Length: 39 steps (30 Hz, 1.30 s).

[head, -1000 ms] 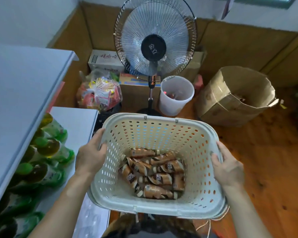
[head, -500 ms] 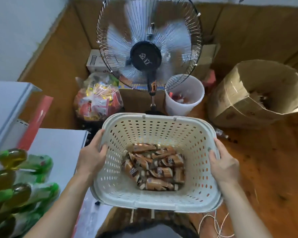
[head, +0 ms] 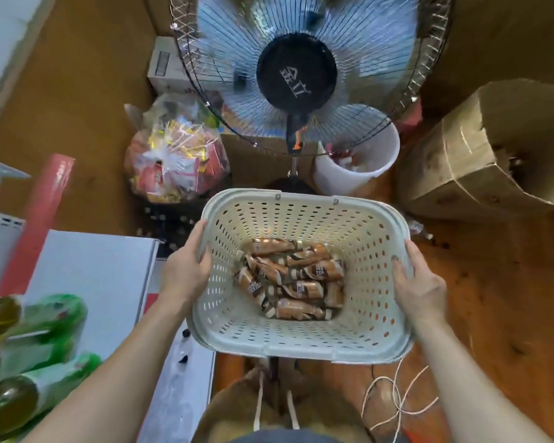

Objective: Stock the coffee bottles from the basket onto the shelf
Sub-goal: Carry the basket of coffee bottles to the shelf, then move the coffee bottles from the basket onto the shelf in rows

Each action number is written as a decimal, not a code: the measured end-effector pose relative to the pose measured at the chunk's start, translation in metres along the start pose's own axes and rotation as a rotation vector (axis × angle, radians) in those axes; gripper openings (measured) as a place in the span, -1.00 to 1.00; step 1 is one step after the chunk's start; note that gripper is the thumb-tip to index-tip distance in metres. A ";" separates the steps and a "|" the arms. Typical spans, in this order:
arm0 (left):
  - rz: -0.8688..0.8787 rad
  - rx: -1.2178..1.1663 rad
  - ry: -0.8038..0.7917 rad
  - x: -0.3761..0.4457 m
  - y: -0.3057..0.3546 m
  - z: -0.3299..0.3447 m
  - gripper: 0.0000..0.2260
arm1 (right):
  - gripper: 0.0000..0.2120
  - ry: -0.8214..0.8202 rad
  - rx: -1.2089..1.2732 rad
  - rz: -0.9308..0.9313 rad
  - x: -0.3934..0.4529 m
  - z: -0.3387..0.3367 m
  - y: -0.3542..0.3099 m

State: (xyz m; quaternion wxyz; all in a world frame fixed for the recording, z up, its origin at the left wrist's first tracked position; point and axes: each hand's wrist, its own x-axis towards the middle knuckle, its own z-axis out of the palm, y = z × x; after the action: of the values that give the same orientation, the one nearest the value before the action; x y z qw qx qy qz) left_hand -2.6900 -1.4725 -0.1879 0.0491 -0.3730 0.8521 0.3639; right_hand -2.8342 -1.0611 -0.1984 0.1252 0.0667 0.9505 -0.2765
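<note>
The perforated plastic basket [head: 301, 343] is being gripped at 9 and 3 o'clock by left hand [head: 186, 270] and right hand [head: 419, 282], coffee bottles [head: 293, 279] heaped inside; it is best being kept level toward the white shelf [head: 90, 270] at 9 o'clock.

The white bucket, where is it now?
In the head view the white bucket stands on the floor right of centre, behind the basket, under the fan.
</note>
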 end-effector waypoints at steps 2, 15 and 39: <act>-0.002 0.016 -0.020 0.004 -0.008 0.005 -0.41 | -0.50 -0.017 -0.047 -0.023 0.004 0.008 0.002; 0.043 0.117 -0.119 0.013 -0.012 0.006 -0.31 | -0.41 -0.080 -0.203 -0.025 0.010 0.015 0.008; -0.068 0.262 -0.455 0.012 0.010 0.137 -0.44 | -0.36 -0.459 -0.646 -0.412 0.031 0.126 -0.041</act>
State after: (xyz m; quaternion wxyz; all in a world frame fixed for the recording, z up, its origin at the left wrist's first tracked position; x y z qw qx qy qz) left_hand -2.7309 -1.3847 -0.2862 0.2996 -0.3002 0.8460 0.3231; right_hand -2.8463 -1.1621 -0.2890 0.2896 -0.2297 0.9291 0.0077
